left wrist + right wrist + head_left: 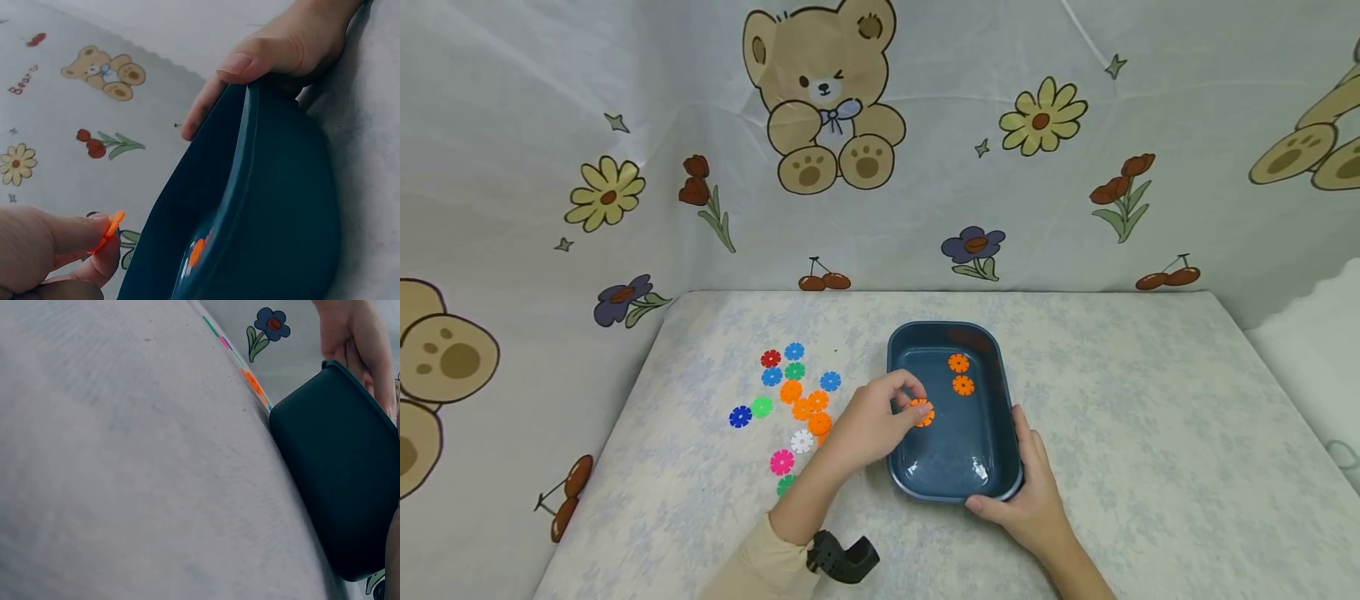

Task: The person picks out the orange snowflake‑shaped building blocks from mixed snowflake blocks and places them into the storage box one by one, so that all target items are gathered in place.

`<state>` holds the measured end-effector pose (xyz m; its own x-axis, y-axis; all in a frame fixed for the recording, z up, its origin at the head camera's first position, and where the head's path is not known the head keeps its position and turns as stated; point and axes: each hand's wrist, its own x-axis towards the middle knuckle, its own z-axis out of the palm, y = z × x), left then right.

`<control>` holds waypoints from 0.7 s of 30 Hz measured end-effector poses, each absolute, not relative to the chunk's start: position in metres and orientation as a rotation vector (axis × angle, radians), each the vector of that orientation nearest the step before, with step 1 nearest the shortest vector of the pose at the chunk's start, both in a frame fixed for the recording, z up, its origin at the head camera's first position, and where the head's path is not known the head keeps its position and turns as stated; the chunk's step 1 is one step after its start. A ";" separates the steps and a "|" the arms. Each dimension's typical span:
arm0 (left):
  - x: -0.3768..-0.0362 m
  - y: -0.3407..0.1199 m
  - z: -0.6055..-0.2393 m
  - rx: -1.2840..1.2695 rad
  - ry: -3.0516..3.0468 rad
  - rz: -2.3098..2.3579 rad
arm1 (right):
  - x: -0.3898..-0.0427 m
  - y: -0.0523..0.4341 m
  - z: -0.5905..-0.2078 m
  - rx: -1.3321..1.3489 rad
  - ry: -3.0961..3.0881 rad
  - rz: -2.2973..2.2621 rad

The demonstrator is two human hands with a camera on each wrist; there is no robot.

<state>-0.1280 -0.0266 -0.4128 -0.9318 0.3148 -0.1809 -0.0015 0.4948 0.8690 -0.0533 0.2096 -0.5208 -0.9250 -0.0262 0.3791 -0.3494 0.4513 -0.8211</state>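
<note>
My left hand point(876, 417) pinches an orange notched plastic disc point(928, 414) between thumb and fingers, over the left part of a dark blue plastic bin point(951, 450). In the left wrist view the held disc point(112, 230) appears tilted, beside the bin wall point(281, 200). Inside the bin lie two more orange discs, one point(958, 362) just behind the other point(963, 385). At the bin's near right corner, my right hand point(1033, 500) grips it, with the thumb at the near rim and fingers along the right side.
Left of the bin, loose discs are scattered on the pale patterned tabletop point(1150, 400): several orange ones point(791, 392), plus blue, green, red, pink point(782, 462) and white point(802, 441). A printed cloth point(925, 208) hangs behind the table. A black band point(842, 558) circles the left wrist.
</note>
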 end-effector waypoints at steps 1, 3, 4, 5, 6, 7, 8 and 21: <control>-0.131 -0.022 -0.412 0.274 2.433 1.400 | -0.054 0.211 -0.523 0.328 -2.394 1.472; -0.138 -0.012 -0.411 0.294 2.443 1.386 | -0.055 0.213 -0.526 0.347 -2.390 1.490; -0.141 -0.008 -0.411 0.301 2.451 1.377 | -0.055 0.213 -0.527 0.358 -2.386 1.497; -0.144 -0.004 -0.412 0.310 2.457 1.369 | -0.055 0.214 -0.527 0.367 -2.383 1.504; -0.147 0.001 -0.413 0.312 2.463 1.360 | -0.055 0.215 -0.527 0.374 -2.384 1.505; -0.150 0.005 -0.415 0.308 2.471 1.351 | -0.055 0.215 -0.527 0.377 -2.385 1.509; -0.152 0.008 -0.417 0.300 2.482 1.338 | -0.055 0.215 -0.527 0.382 -2.386 1.508; -0.163 0.047 -0.445 0.226 2.658 1.049 | -0.053 0.216 -0.522 0.358 -2.438 1.473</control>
